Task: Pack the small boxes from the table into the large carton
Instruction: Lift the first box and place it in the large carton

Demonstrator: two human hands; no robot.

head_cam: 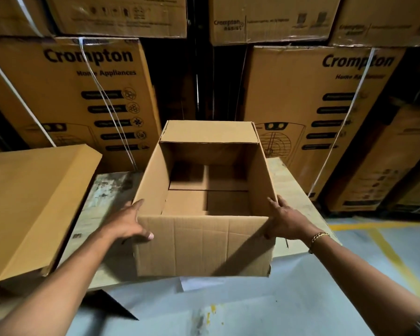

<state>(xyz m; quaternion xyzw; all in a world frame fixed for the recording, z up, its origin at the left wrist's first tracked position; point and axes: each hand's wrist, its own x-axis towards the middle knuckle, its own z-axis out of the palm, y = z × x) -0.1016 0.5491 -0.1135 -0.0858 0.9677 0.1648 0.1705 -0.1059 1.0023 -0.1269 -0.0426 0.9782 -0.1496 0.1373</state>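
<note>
Cardboard walled the scene in: strapped shipping cartons (66,93) stood stacked behind the worn table (107,190), printed "Crompton" and "Home Appliances", and one higher up (264,23) read "Crompton assist". White straps (102,98) crossed their faces. A plain brown carton (34,202) lay on the left, just beside the table's edge. The large carton (204,248) stood open on the table, far flap upright, near flap folded down, its bottom flaps showing inside. The left hand (129,221) pressed its left wall with straight fingers, thumb on the near flap. The right hand (284,219), a gold bracelet (319,237) at the wrist, lay flat against the right wall, fingers extended. A yellow floor line (393,258) ran at right.
</note>
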